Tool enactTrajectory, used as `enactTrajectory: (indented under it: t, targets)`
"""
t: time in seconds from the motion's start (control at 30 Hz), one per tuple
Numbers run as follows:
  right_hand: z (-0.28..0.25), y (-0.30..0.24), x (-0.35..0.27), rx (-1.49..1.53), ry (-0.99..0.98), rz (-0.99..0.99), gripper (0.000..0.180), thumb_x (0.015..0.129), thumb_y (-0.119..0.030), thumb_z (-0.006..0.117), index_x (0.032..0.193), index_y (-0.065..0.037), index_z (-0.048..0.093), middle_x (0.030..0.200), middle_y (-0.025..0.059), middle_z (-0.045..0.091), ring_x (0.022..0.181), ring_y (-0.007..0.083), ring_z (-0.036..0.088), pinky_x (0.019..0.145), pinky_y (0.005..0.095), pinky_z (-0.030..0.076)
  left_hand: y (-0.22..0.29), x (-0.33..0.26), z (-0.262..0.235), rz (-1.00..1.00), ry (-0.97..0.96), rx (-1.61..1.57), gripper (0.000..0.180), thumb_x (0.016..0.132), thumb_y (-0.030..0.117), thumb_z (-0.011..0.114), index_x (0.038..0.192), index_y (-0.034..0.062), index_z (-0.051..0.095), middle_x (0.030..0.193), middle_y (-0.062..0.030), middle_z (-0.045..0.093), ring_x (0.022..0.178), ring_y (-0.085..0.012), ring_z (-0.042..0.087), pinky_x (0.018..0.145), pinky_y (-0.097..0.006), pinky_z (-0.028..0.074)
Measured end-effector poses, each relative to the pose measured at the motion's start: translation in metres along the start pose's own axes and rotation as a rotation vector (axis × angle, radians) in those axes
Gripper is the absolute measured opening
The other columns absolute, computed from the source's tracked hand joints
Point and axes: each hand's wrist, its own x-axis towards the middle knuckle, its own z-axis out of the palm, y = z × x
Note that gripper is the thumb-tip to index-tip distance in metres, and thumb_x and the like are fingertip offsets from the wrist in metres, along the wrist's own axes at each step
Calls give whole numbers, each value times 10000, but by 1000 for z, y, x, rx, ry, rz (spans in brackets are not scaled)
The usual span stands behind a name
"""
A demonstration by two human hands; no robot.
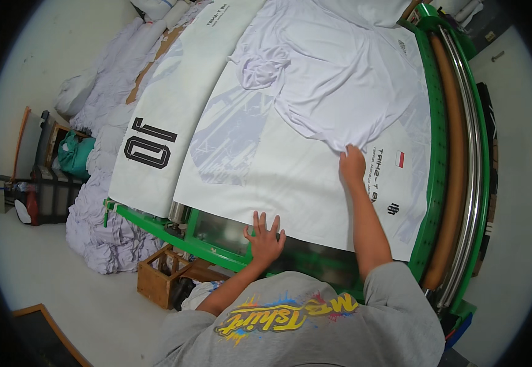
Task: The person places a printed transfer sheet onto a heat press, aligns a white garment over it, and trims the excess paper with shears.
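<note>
A white sheet of printed transfer paper [303, 196] lies over the bed of a green-framed roller press, its pale grey shirt patterns mirrored. On top of it spreads a crumpled white fabric piece [339, 79], bunched at its left. My right hand [353, 164] is closed on the near edge of this fabric, pinching it above the paper. Near the paper's front edge, my left hand [266, 237] rests flat with its fingers spread and nothing in them. Farther left, another length of printed paper [149, 134] with bold black digits hangs over the machine's side.
The press's green frame [217, 254] runs along the front, with a brown roller [453, 159] and metal bars at the right. White fabric heaps [104, 226] pile up at the left. A wooden crate [159, 278] stands below, and a teal bag [75, 153] sits farther left.
</note>
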Motion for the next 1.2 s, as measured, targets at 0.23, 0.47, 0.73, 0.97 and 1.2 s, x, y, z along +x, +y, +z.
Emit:
enactTrajectory:
  t: [0.23, 0.47, 0.73, 0.97, 1.2]
  targets:
    - [-99, -16, -182, 166, 206, -85, 236, 943, -72, 752, 1167, -10, 789, 976, 197, 738, 957, 439, 701, 892, 533, 557, -1, 0, 4, 28, 58, 54, 539, 1027, 443, 673, 1519, 227, 640, 1621, -213, 478, 1654, -415, 304, 1167, -755, 254]
    - [-221, -54, -259, 278, 355, -5, 305, 864, 70, 786, 1163, 19, 808, 856, 142, 651, 810, 323, 675, 705, 426, 510, -3, 2, 7, 48, 26, 82, 553, 1008, 442, 676, 1508, 211, 631, 1615, -239, 484, 1627, -450, 321, 1151, -787, 269]
    - [-284, -101, -285, 686, 749, -102, 293, 947, 182, 713, 1181, 23, 787, 1093, 160, 662, 948, 232, 705, 814, 369, 651, 14, 53, -35, -35, -366, 142, 764, 885, 479, 782, 1569, 223, 558, 1542, -236, 487, 1426, -516, 449, 1129, -797, 293]
    - [-294, -111, -298, 862, 760, -50, 184, 1088, 3, 608, 1254, -13, 685, 1406, 233, 597, 1351, 306, 594, 1015, 446, 589, -10, 60, -37, -19, -452, 187, 822, 880, 526, 821, 1606, 312, 502, 1565, -204, 463, 1406, -494, 495, 1113, -732, 384]
    - [-299, -110, -318, 683, 687, -183, 125, 1156, -112, 533, 1232, -53, 614, 1581, 277, 548, 1477, 367, 520, 1224, 505, 415, -14, 59, -49, -85, -538, 77, 720, 954, 555, 768, 1589, 340, 501, 1585, -198, 431, 1458, -502, 442, 1078, -729, 461]
